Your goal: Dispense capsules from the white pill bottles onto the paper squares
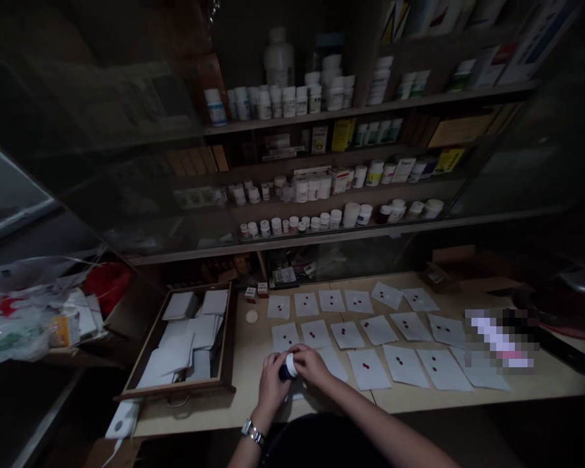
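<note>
A small dark pill bottle (pixel 285 373) with a white cap (pixel 291 364) is between my two hands, low in the middle of the view. My left hand (pixel 272 379) wraps round the bottle's body. At the cap, the fingers of my right hand (pixel 312 366) are closed on it; whether the cap is loose I cannot tell. Rows of white paper squares (pixel 362 379) cover the desk around and beyond my hands, most bearing a few dark red pills (pixel 366 366). Partly hidden by my hands and forearm are the nearest papers.
Left of my hands stands a wooden drawer (pixel 227 364) filled with stacked white papers. A round white lid (pixel 251 316) and two small boxes (pixel 257 292) lie behind it. Shelves of medicine bottles (pixel 288 102) rise at the back. An opened cardboard box (pixel 451 263) sits back right.
</note>
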`<act>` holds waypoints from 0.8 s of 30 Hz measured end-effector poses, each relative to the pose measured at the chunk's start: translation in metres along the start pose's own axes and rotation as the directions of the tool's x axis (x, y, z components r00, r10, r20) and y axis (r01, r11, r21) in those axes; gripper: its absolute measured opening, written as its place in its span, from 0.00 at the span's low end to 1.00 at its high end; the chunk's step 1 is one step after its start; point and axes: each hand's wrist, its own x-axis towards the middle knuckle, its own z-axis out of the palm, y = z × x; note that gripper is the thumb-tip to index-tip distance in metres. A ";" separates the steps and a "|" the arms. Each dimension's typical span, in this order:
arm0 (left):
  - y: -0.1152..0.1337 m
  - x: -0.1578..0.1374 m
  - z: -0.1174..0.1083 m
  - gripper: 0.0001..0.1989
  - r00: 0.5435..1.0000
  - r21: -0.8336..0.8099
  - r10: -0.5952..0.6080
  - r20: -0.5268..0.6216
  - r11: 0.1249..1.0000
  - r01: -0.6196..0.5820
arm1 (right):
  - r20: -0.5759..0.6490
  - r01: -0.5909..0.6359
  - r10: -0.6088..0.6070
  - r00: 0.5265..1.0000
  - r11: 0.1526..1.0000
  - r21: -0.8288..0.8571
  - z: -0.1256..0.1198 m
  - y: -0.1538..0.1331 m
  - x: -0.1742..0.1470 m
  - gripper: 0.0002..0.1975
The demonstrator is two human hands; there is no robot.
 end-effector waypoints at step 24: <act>-0.039 0.002 -0.013 0.29 0.981 -0.100 -0.142 -0.132 0.987 0.129 | -0.081 -0.178 0.161 0.984 0.942 -0.285 0.010 0.019 0.058 0.12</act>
